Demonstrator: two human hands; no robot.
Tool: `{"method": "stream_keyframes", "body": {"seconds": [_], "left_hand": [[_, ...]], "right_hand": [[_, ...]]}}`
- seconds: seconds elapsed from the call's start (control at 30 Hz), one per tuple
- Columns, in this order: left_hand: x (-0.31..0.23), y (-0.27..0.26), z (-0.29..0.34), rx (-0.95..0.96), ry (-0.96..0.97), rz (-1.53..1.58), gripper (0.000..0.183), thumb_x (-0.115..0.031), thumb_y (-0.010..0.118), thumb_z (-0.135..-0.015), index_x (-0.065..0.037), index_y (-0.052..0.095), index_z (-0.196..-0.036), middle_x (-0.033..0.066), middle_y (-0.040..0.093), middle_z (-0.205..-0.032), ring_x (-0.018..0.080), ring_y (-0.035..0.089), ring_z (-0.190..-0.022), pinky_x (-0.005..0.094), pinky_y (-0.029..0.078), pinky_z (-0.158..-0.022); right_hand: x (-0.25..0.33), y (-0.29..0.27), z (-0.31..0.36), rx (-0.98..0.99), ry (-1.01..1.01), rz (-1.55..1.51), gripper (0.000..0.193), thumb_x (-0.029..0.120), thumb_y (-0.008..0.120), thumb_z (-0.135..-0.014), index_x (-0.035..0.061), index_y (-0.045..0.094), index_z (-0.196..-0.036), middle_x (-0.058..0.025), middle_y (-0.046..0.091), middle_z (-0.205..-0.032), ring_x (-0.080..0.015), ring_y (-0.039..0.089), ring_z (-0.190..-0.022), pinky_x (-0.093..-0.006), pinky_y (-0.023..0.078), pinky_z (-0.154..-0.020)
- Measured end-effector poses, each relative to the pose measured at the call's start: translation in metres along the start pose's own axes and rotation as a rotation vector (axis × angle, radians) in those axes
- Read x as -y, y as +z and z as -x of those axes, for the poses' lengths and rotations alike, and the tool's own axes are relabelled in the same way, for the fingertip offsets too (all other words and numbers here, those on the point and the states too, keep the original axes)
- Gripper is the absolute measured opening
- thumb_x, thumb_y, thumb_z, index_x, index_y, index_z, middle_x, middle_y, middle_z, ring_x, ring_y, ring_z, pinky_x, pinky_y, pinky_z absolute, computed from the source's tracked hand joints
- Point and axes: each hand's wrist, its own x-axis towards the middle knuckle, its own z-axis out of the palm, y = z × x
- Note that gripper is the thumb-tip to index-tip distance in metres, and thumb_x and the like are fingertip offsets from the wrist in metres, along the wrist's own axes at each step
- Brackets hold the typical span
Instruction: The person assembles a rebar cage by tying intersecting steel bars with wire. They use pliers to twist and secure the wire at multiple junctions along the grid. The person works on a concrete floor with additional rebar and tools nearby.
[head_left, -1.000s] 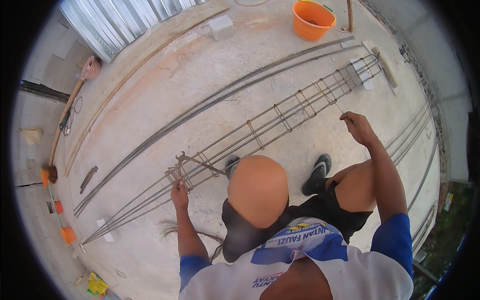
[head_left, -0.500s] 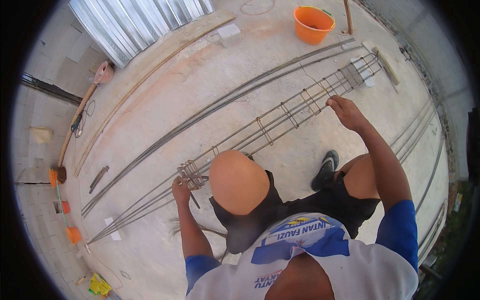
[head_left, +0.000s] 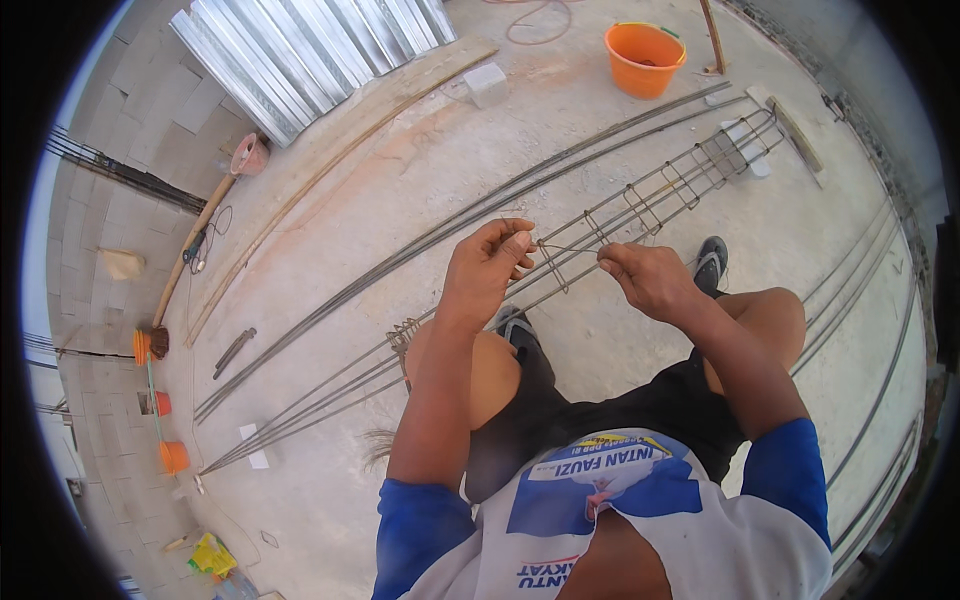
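pinching thin tie wire (head_left: 565, 247) between left hand (head_left: 487, 270) and right hand (head_left: 645, 278), fingertips closed on each end | wire stretching taut above rebar cage (head_left: 640, 205) | cage lying on concrete floor (head_left: 400, 180), running toward orange bucket (head_left: 643, 58) | squatting over loose bars (head_left: 300, 400)

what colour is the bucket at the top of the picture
Orange. The bucket stands on the concrete floor, clearest in the head view.
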Motion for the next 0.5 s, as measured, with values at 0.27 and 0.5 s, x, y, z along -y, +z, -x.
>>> {"method": "stream_keyframes", "body": {"seconds": [0.27,0.5], "left_hand": [[0.05,0.077,-0.04,-0.049,-0.175,0.318,0.016,-0.013,0.063,-0.092,0.002,0.061,-0.099,0.0106,0.065,-0.09,0.0162,0.063,-0.082,0.029,0.054,-0.073],[0.072,0.115,-0.06,-0.043,-0.117,0.167,0.013,-0.01,0.062,-0.093,0.001,0.058,-0.1,0.0117,0.064,-0.093,0.0177,0.063,-0.081,0.0305,0.055,-0.073]], "right_hand": [[-0.036,0.037,-0.003,-0.084,0.231,-0.511,0.023,0.023,0.057,-0.095,0.0009,0.062,-0.1,-0.0154,0.063,-0.083,-0.0253,0.06,-0.077,-0.0369,0.047,-0.071],[-0.077,0.062,0.006,-0.136,0.342,-0.824,0.025,0.025,0.056,-0.097,0.0006,0.063,-0.094,-0.0033,0.052,-0.067,-0.0122,0.047,-0.064,-0.0302,0.042,-0.061]]}}
